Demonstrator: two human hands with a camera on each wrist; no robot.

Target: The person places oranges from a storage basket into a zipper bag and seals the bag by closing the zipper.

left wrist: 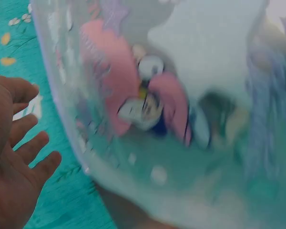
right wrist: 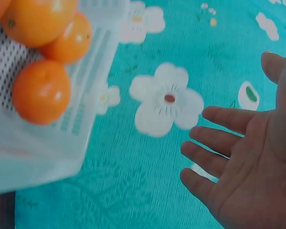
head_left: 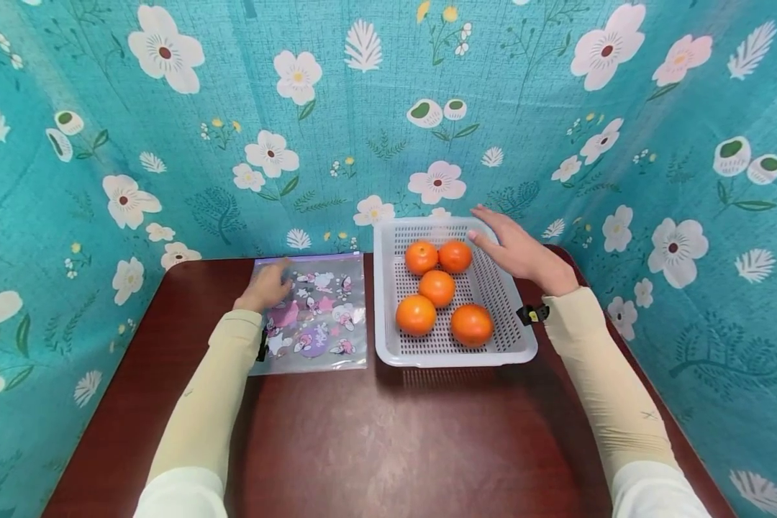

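In the head view my left hand (head_left: 267, 286) is over the left edge of a clear zip bag (head_left: 326, 352) with pink and white cartoon prints and a purple zip strip, lying flat on the table. The left wrist view shows that hand (left wrist: 19, 148) with fingers loosely spread beside the bag (left wrist: 167, 109), gripping nothing. My right hand (head_left: 514, 248) hovers at the back right rim of a white plastic basket (head_left: 456, 360), fingers extended. Several oranges (head_left: 437, 289) lie in the basket. In the right wrist view the right hand (right wrist: 243, 152) has spread fingers, apart from the basket (right wrist: 93, 90).
The dark red-brown table (head_left: 388, 439) carries the bag and the basket side by side near its back edge. Behind it and on both sides hangs a teal flowered cloth (head_left: 356, 129).
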